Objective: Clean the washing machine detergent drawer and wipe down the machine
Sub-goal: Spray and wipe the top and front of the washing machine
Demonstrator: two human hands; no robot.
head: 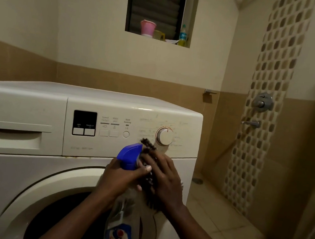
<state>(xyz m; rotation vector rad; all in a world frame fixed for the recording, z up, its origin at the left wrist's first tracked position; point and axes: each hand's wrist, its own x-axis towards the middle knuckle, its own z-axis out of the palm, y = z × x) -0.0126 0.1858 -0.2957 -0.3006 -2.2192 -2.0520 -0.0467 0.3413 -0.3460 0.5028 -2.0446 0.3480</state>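
Note:
A white front-loading washing machine (25, 172) fills the left and centre. Its detergent drawer (8, 135) at the upper left is closed. The round door (47, 189) sits below, and a program dial (165, 136) is on the right of the control panel. My left hand (121, 176) grips the neck of a clear spray bottle (119, 232) with a blue trigger head (128, 155). My right hand (167, 178) holds a dark patterned cloth (149, 145) against the nozzle, right below the dial.
A tiled shower area lies to the right, with a mixer valve (263, 102) and a tap (251, 123) on the wall. A window niche above holds a pink cup (147, 27) and a bottle (183, 35). A floor drain (197, 180) is beside the machine.

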